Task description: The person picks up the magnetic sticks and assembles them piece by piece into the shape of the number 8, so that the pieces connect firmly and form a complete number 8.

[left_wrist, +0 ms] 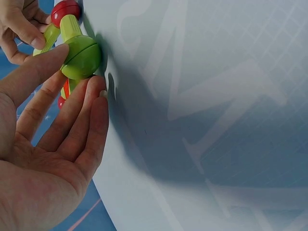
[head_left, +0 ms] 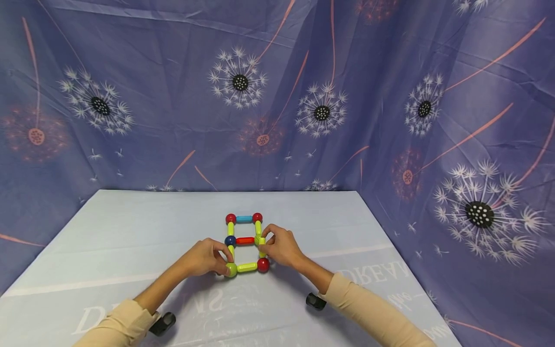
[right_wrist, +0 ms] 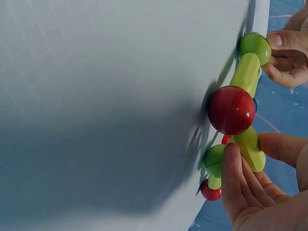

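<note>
A ladder-like frame of colored balls and rods lies on the table, with two red balls and a blue rod (head_left: pixel 244 219) at the far end. A red rod (head_left: pixel 245 240) spans its middle from a dark blue ball (head_left: pixel 230 240) to a green ball (right_wrist: pixel 213 160). At the near left corner, my left hand (head_left: pixel 209 259) holds another green ball (left_wrist: pixel 82 57) between thumb and fingers. My right hand (head_left: pixel 279 246) pinches a yellow-green rod (right_wrist: pixel 249 149) that joins the near red ball (right_wrist: pixel 232 110). That rod's far end sticks out beside the middle green ball in the right wrist view.
The white table (head_left: pixel 143 226) has pale printed lettering. A purple curtain (head_left: pixel 173 96) with dandelion prints rises behind the table and along its right side. Black wrist devices (head_left: pixel 163 324) hang under both sleeves.
</note>
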Tool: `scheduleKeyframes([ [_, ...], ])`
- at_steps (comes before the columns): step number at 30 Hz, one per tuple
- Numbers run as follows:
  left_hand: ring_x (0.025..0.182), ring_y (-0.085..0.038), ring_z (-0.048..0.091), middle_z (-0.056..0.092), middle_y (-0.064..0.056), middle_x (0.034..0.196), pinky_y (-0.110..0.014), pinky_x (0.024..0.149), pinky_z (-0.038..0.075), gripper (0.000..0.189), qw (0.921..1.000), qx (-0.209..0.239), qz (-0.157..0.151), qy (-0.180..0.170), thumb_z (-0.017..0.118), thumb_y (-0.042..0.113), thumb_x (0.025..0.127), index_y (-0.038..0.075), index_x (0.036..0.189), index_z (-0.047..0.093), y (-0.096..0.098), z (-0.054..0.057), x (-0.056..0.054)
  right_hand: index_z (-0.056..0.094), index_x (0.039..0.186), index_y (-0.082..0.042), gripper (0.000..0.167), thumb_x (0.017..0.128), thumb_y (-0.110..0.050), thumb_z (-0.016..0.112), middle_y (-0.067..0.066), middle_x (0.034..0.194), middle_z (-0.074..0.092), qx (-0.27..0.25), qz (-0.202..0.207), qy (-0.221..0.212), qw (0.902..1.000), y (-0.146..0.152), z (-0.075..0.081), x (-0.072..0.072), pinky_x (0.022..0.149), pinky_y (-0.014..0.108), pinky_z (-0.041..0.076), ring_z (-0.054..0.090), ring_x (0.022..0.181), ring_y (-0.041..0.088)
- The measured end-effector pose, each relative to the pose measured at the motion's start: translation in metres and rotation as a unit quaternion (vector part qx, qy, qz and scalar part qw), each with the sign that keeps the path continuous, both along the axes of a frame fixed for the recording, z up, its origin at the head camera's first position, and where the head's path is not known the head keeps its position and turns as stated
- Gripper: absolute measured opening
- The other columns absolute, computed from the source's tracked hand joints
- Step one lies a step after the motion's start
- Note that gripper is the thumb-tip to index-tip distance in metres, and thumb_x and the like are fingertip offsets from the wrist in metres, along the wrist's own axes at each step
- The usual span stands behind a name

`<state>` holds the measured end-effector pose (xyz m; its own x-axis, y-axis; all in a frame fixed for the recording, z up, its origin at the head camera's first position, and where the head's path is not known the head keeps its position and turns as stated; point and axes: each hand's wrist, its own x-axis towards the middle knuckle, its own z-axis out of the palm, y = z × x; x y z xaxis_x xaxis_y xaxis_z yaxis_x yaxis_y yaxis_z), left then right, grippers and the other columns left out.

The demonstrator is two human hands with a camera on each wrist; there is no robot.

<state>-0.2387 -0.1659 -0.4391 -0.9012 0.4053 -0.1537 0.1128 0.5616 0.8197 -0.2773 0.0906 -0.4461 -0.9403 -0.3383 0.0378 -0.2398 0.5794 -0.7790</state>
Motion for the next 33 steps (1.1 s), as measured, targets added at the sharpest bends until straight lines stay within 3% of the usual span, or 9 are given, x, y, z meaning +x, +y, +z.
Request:
scheduleKeyframes([
  [19,0.068,-0.014,0.067,0.075,-0.003,0.076,-0.033,0.061,0.052,0.021,0.9999,0.010,0.002,0.005,0.088,0.011,0.074,0.010,0.092,0.077,-0.001,-0.003,0.002,0.065,0.111,-0.005,0.029,0.087,-0.017,0.077,0.004,0.080,0.077,-0.018,0.001,-0.013,0.9998,0.001,-0.009,-0.001,0.053,0.028,0.052,0.070,0.063,0.015],
  [33,0.068,-0.014,0.066,0.075,-0.004,0.076,-0.033,0.061,0.051,0.022,0.9999,0.015,0.006,0.002,0.088,0.011,0.074,0.010,0.092,0.077,-0.001,-0.003,0.002,0.062,0.133,-0.006,0.052,0.086,-0.020,0.079,0.000,0.074,0.071,0.010,0.000,-0.031,0.9995,-0.002,-0.013,-0.004,0.054,0.029,0.053,0.067,0.060,0.018],
])
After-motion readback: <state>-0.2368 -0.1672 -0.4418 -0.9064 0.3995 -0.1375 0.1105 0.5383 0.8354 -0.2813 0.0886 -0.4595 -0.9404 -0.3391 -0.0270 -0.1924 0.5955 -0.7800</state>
